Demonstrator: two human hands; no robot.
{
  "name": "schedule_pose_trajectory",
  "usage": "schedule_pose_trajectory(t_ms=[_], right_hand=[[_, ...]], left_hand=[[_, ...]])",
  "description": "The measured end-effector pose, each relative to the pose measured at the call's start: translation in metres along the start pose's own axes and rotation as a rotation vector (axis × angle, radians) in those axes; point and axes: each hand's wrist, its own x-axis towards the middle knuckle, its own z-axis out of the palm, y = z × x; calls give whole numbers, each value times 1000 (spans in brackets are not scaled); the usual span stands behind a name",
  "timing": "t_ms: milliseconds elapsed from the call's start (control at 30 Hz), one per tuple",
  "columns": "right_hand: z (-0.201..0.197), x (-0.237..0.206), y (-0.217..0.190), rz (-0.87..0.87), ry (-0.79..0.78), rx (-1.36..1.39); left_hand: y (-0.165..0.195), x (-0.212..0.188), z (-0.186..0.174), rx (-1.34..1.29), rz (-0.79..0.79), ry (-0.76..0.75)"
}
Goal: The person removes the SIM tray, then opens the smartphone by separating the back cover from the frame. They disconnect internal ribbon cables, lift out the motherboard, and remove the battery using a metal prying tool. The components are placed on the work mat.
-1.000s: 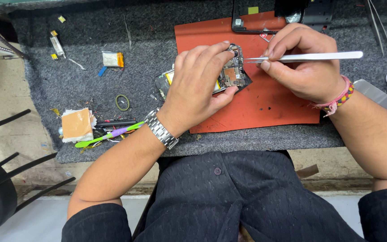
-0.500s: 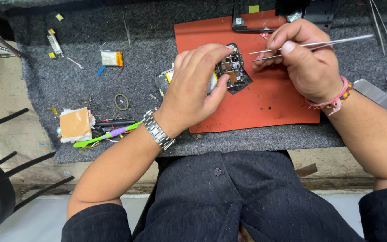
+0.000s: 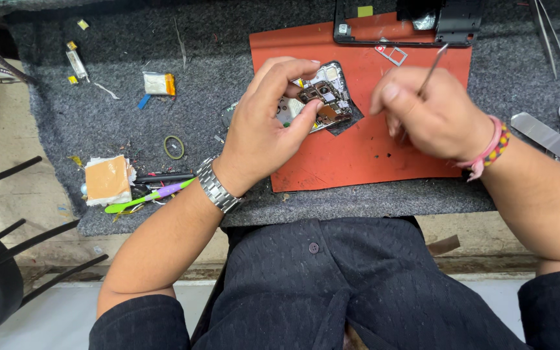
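My left hand grips an opened phone body with bare circuit parts, holding it tilted over the orange work mat. My right hand is closed around thin metal tweezers, whose shaft sticks up and away behind the knuckles. The tweezers' tips are hidden by the hand. The right hand sits just right of the phone, not touching it. A metal watch is on my left wrist, and beaded bands are on my right.
A black phone frame and a small tray piece lie at the mat's far edge. On the grey felt lie a green and purple tool, an orange pad, a ring, spare tweezers and a metal strip.
My right hand has drawn back from the phone and turned, so the tweezers swing from lying flat and pointing right to standing up behind the hand. My left hand keeps its hold.
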Motion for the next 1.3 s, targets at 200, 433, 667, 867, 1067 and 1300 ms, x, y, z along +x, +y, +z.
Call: schedule_pose_trajectory(t_ms=[200,433,667,867,1067,1300], right_hand=[[11,-2,-17,-459,10,-644],[15,-7,-28,-551,10,-796],[23,-8,-31,-542,23,-870],[25,-9,-28,-479,16,-764],[27,-4,-23,-273,17,-499],[23,-1,-24,-110,-26,-387]], left_hand=[[-5,0,1,11,59,17],[-4,0,2,37,46,23],[-3,0,3,99,9,15],[-5,0,4,88,32,6],[-5,0,4,111,43,5],[-4,-1,4,97,36,5]])
